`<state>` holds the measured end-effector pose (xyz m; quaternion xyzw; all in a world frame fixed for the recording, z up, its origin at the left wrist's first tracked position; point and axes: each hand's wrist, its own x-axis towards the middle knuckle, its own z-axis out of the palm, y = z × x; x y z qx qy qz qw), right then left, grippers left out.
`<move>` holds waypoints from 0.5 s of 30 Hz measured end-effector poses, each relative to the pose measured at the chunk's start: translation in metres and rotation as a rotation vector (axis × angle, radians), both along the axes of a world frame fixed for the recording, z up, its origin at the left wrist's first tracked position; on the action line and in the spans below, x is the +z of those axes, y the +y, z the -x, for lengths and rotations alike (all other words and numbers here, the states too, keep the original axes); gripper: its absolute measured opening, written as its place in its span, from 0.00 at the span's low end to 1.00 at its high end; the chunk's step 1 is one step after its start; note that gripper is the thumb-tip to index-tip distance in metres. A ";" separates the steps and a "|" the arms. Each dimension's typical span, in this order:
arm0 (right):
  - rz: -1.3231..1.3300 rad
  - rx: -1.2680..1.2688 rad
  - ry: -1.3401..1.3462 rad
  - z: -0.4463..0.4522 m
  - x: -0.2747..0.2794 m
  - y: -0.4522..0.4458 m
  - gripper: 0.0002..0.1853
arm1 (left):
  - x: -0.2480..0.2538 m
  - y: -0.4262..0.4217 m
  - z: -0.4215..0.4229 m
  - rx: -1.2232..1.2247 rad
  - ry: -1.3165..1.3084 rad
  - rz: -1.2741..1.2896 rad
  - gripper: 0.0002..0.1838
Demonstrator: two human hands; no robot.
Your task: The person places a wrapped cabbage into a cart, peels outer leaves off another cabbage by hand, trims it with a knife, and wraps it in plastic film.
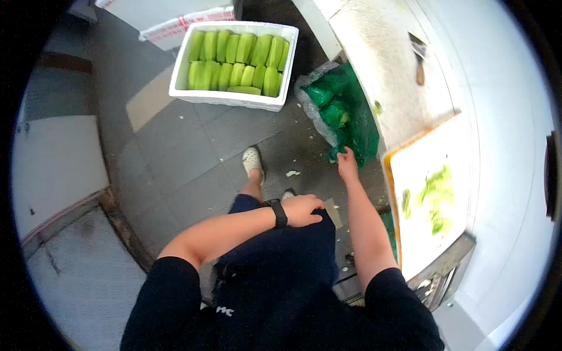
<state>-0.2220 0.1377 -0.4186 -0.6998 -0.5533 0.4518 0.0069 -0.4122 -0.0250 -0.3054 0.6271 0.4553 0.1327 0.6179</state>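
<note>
My right hand (347, 165) reaches down to the near end of a green mesh bag (360, 131), its fingers closed at the bag's edge. Rounded green vegetables (335, 114) show through the netting, though their kind is hard to make out. My left hand (302, 210), with a black watch (278, 213) on the wrist, rests on my knee in dark shorts. Its fingers lie over the cloth and hold nothing. Farther off, a white foam box (234, 100) holds two rows of long, light-green peeled vegetables (237, 50).
On the counter (369, 32) to the right lies a wide-bladed tool with a wooden handle (419, 67). Nearer, a white cutting board (424, 243) carries green peelings (439, 196). Scraps are scattered on the grey tiled floor (193, 152). White cabinets (64, 169) stand at left.
</note>
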 end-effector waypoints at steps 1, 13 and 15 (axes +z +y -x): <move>0.013 0.017 -0.033 -0.002 -0.026 0.016 0.29 | -0.018 0.019 0.006 0.017 -0.033 0.013 0.21; 0.148 -0.149 -0.229 -0.085 -0.386 0.181 0.21 | -0.273 0.155 -0.005 0.131 0.258 0.111 0.18; 0.428 -0.086 -0.351 -0.133 -0.437 0.215 0.22 | -0.302 0.158 -0.026 0.144 0.139 0.112 0.17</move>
